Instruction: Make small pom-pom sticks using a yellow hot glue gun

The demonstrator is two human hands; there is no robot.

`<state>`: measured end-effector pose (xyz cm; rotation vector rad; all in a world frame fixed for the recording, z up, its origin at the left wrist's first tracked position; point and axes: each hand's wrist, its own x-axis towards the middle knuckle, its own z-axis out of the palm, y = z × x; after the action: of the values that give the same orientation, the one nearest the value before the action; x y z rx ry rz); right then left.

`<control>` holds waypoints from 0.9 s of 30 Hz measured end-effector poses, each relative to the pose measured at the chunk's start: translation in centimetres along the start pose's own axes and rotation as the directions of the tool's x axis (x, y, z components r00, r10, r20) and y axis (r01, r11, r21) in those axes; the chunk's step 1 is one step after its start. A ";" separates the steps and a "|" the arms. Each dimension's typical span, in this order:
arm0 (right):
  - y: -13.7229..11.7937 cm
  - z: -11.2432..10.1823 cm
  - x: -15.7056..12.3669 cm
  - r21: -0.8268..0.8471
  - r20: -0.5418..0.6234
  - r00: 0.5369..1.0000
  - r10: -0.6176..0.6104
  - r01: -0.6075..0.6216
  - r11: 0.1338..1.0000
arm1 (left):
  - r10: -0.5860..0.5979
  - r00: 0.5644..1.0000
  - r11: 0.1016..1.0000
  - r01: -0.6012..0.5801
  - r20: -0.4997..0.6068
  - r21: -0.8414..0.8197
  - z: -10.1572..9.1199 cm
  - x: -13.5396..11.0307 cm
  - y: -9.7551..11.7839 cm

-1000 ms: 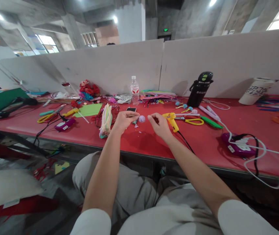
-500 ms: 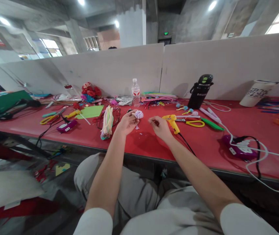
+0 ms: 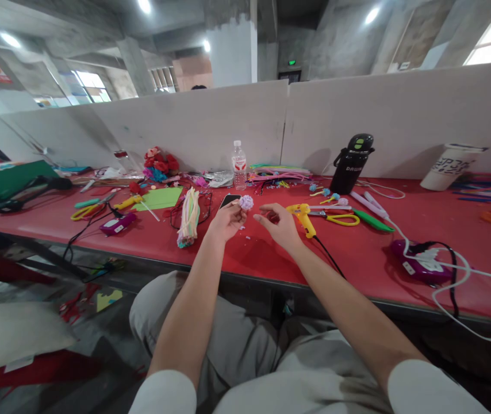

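My left hand [image 3: 227, 222] pinches a small pale-purple flower head [image 3: 246, 202], a rounded cluster of tiny pieces, held above the red table. Just right of it, my right hand [image 3: 276, 223] hovers with thumb and fingers apart, and nothing shows between them. A few purple scraps [image 3: 248, 237] lie on the table below the hands. Behind my left hand a dark phone [image 3: 230, 200] is partly hidden. Close by my right hand rests a yellow glue gun [image 3: 302, 217], its cord running toward the front edge.
Left of my hands lies a bundle of pastel fuzzy stems [image 3: 189, 215]. Yellow-handled scissors [image 3: 342, 219] and a green pointed tool [image 3: 373, 221] lie right. Behind stand a water bottle [image 3: 239, 167] and a black flask [image 3: 352, 164]. A purple power strip [image 3: 422, 264] trails white cables.
My left hand has turned the flower head and shifted it slightly right, uncovering more of the phone. My right hand has moved a little left, its fingers spreading apart.
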<state>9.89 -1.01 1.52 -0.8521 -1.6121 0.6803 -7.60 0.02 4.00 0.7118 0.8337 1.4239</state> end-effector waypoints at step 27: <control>1.7 -11.5 -1.9 -0.761 0.154 0.889 0.431 -0.171 0.626 | 0.337 0.941 0.825 -0.302 0.013 0.478 -0.1 0.0 1.0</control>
<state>21.65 -1.79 1.38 -1.7216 -2.1095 0.3876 -8.22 0.02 4.74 1.2291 1.1832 1.5630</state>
